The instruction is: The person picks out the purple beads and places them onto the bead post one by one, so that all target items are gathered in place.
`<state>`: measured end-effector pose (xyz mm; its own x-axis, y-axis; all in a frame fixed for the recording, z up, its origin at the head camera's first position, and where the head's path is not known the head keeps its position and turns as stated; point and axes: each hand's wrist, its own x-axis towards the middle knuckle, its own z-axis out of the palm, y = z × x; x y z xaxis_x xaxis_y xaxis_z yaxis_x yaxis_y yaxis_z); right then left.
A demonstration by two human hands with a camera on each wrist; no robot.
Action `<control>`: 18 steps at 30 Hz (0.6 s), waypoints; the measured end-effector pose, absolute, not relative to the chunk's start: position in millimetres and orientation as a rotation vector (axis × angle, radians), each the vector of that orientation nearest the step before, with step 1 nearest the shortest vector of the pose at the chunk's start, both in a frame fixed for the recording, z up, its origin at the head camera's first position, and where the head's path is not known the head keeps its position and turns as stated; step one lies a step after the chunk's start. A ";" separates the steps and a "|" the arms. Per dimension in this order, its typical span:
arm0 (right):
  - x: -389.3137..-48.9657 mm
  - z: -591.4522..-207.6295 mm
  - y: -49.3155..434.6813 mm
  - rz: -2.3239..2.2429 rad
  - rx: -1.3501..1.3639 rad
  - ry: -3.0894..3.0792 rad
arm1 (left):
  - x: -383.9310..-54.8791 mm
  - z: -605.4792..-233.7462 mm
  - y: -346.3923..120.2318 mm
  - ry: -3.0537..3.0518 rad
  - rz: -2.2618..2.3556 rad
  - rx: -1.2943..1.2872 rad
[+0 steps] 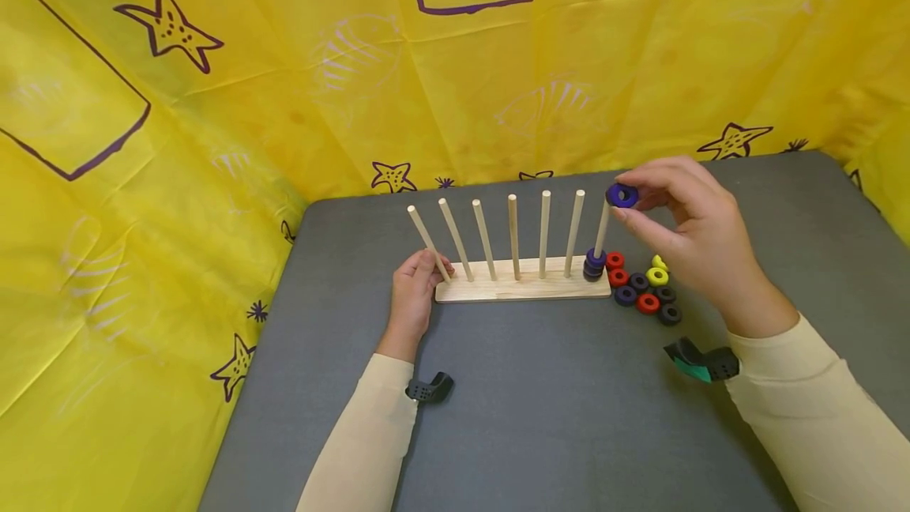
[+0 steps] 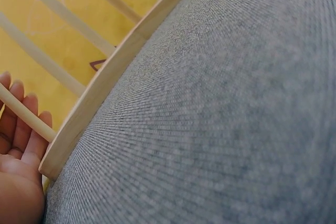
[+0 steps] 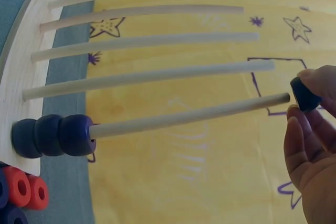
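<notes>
A wooden stand (image 1: 490, 289) carries a row of upright pegs. My right hand (image 1: 700, 231) pinches a dark purple ring (image 1: 622, 196) between thumb and fingertips, at the top of the rightmost peg (image 3: 199, 116). In the right wrist view this ring (image 3: 304, 95) sits just off the peg's tip, with a small gap. Three purple rings (image 3: 50, 135) are stacked at that peg's base. At the other end, my left hand (image 1: 415, 291) holds the stand. Its fingers (image 2: 23, 124) curl behind the leftmost peg (image 2: 26, 114), with the palm beside the board's end.
Loose red rings (image 1: 648, 303), yellow rings (image 1: 657, 276), and dark rings (image 1: 670, 314) lie together right of the stand, under my right hand. The grey table (image 1: 533, 409) extends in front. A yellow patterned cloth (image 1: 455, 85) hangs behind and along the sides.
</notes>
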<state>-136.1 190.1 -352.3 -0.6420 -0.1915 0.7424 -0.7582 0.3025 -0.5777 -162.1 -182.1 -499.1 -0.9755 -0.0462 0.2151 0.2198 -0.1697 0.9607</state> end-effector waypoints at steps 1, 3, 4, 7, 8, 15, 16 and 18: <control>-136.6 -351.4 189.3 1.333 0.839 -2.027 | -161.9 -498.7 -181.8 -1.902 -2.269 -0.200; -137.6 -350.1 188.0 1.313 0.837 -2.041 | -162.0 -498.1 -181.4 -1.899 -2.274 -0.195; -138.3 -349.9 187.3 1.303 0.835 -2.047 | -161.9 -497.8 -181.4 -1.899 -2.274 -0.193; -140.2 -350.1 185.4 1.298 0.830 -2.049 | -162.0 -497.1 -181.5 -1.902 -2.270 -0.190; -140.7 -350.3 185.0 1.294 0.826 -2.052 | -162.2 -497.0 -181.6 -1.903 -2.270 -0.190; -142.5 -352.0 183.1 1.285 0.785 -2.084 | -162.6 -498.9 -182.0 -1.901 -2.271 -0.195; -142.8 -352.2 182.9 1.288 0.779 -2.086 | -162.5 -499.2 -182.2 -1.902 -2.269 -0.195; -144.0 -352.7 182.6 1.286 0.774 -2.089 | -162.2 -499.7 -182.6 -1.904 -2.266 -0.193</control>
<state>-144.0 182.6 -352.7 -0.6754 -0.1811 0.7149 -0.7198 0.3729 -0.5855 -162.2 -182.6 -499.7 -0.9761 -0.0509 0.2112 0.2168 -0.1667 0.9619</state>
